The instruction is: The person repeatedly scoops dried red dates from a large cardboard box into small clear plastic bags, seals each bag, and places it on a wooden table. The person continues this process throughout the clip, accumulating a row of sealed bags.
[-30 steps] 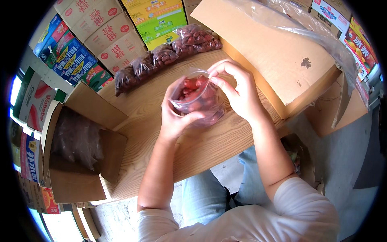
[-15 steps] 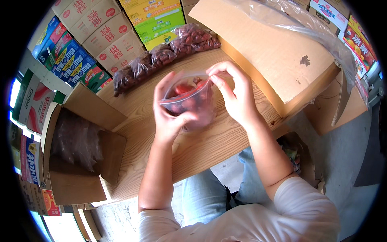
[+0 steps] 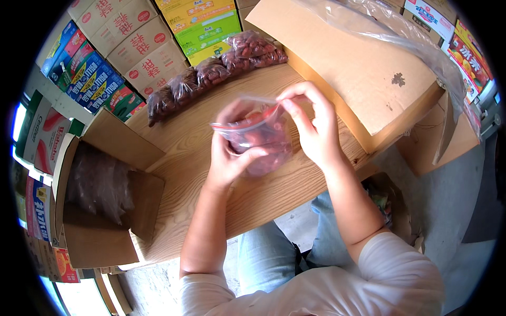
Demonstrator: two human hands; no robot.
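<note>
A clear zip-top bag (image 3: 259, 141) holding dark red fruits that look like dried dates is held up over the wooden table. Around its left side wraps my left hand (image 3: 229, 158), thumb across the front and fingers behind the plastic. My right hand (image 3: 311, 121) pinches the top right corner of the bag between thumb and fingers. The red zip strip runs along the bag's mouth, whose edges look close together at the front; I cannot tell whether the seal is closed.
Several filled bags of dark red fruit (image 3: 212, 72) line the table's far edge. An open carton (image 3: 100, 247) with clear plastic bags (image 3: 103, 179) stands at the left. A large cardboard box (image 3: 358, 68) lies at the right. Stacked cartons (image 3: 142, 45) rise behind the wooden table (image 3: 184, 210).
The bag has shifted slightly right, and its mouth, wide open before, has narrowed and flattened. Both hands have moved a little to the right with it.
</note>
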